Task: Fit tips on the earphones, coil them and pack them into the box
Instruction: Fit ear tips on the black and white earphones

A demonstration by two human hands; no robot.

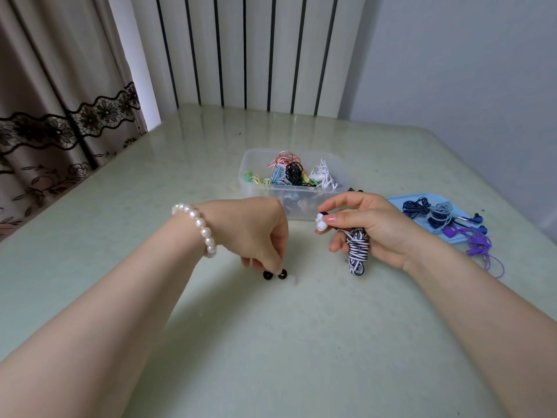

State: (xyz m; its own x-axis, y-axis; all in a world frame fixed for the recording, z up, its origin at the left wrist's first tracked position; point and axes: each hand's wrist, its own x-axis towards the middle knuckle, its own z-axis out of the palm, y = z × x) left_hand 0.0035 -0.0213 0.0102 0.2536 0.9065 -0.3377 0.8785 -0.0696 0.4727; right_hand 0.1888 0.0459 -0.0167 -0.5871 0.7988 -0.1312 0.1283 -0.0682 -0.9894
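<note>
- Table [211,342]: glossy, pale green; clear plastic box [256,182] of coiled sets waits behind your hands
- Right hand [376,230]: grips the striped cord bundle [357,248], pinching a hard white earbud [321,223]; keep its nozzle exposed
- Left hand [256,233]: fingers curled down, pinching at two small black ring-shaped tips [274,274] on the table; lift one only

Home room: lace-trimmed floral curtain [60,122], white radiator [247,52], pale green table [271,342] against wall.

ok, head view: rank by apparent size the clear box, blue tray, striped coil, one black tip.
1. clear box
2. blue tray, partly hidden by the right hand, so its rank against the box is unsure
3. striped coil
4. black tip
</note>
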